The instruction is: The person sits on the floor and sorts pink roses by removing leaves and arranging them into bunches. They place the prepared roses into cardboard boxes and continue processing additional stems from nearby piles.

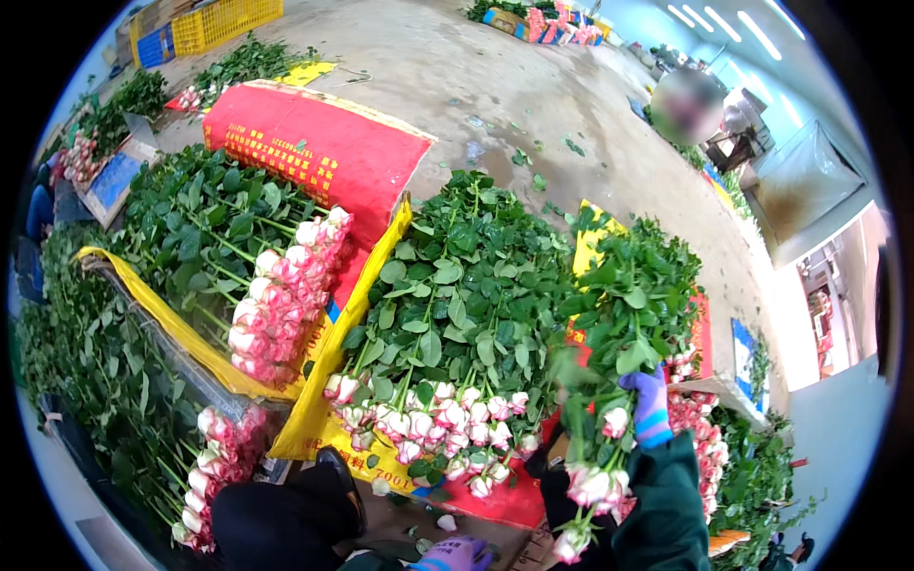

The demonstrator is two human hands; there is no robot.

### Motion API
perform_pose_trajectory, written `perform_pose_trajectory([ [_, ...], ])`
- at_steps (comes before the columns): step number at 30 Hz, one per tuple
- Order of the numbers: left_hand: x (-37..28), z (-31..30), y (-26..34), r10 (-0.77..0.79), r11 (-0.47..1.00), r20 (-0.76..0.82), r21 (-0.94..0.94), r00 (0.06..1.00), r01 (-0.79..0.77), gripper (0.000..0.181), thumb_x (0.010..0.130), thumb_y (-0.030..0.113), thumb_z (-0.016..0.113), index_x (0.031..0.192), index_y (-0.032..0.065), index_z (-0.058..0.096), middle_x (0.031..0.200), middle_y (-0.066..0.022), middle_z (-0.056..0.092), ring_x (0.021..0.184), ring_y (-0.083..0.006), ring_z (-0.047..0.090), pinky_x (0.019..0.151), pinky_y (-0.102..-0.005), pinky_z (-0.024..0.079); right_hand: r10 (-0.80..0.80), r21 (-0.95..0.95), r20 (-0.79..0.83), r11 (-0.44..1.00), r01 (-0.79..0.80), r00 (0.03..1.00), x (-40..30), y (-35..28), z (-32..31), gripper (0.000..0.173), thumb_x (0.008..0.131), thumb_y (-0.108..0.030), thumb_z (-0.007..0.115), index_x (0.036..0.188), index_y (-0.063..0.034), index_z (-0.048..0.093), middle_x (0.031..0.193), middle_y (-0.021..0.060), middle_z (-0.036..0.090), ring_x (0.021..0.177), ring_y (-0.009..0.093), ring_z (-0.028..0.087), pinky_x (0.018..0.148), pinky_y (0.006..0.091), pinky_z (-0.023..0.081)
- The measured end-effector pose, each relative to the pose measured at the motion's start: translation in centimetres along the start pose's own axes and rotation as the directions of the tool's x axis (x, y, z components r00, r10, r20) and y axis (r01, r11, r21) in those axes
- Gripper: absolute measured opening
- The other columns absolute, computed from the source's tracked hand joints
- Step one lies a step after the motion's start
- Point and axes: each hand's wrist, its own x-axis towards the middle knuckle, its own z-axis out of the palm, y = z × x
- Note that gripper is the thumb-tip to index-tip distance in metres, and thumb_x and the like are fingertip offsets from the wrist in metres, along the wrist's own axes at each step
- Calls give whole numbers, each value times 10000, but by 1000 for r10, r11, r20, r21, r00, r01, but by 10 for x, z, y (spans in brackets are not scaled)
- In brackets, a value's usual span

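My right hand (648,400), in a purple and blue glove, is closed around the stems of several pink-and-white roses (598,489), whose heads hang down below it. My left hand (457,554), in a matching glove, is low at the bottom edge, partly cut off; whether it holds anything does not show. Before me a large pile of leafy roses (464,300) lies with its blooms towards me on a yellow and red printed sheet (393,475). Left of it, another bunch of roses (285,307) lies between upright yellow sheet edges (350,321).
More roses (221,464) lie at the lower left and along the right (707,442). A red printed sheet (321,143) curves up behind the left bunch. Yellow crates (228,25) stand far back left. Loose leaves dot the wet concrete floor (500,93). A blurred person is at the upper right.
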Motion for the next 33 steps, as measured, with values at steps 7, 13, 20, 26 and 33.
perform_pose_trajectory([
  [7, -13, 21, -17, -102, 992, 367, 110, 924, 65, 317, 845, 348, 427, 940, 78, 566, 891, -187, 603, 803, -381, 567, 734, -472, 436, -231, 13, 79, 973, 230, 970, -70, -82, 34, 375, 675, 13, 509, 1046, -34, 540, 907, 57, 586, 814, 146, 562, 665, 271, 484],
  [13, -12, 49, -41, 74, 978, 287, 164, 955, -125, 228, 743, 309, 507, 822, 147, 646, 851, -102, 631, 756, -301, 605, 698, -404, 478, -135, 402, 116, 912, 78, 984, -65, -50, 96, 77, 696, -21, 505, 731, -29, 572, 770, 74, 591, 756, 197, 567, 758, 328, 480],
  [20, -13, 23, -24, -77, 995, 375, 88, 924, 47, 324, 842, 324, 424, 1034, 94, 547, 896, -198, 598, 811, -377, 565, 724, -465, 438, 424, -4, 356, 892, -452, 833, -38, 83, 168, 404, 802, -229, 598, 1133, -11, 514, 1011, 70, 586, 909, 162, 545, 769, 269, 448],
  [26, -16, 3, -8, -29, 999, 246, 39, 969, 20, 332, 858, 338, 416, 1047, 93, 536, 965, -194, 574, 881, -378, 548, 762, -459, 432, 327, -663, 254, 744, -82, 910, -38, 115, 172, 768, 759, -455, 602, 1275, 59, 358, 1206, 196, 485, 1060, 243, 496, 886, 310, 391],
  [33, -12, -1, -3, -36, 996, 241, 90, 970, 15, 344, 861, 338, 429, 1044, 61, 521, 964, -196, 559, 888, -368, 544, 759, -450, 432, 96, -901, 203, 409, 148, 974, -42, 116, 202, 615, 727, -364, 577, 1198, 18, 477, 1269, 207, 428, 1187, 322, 392, 1020, 366, 286],
])
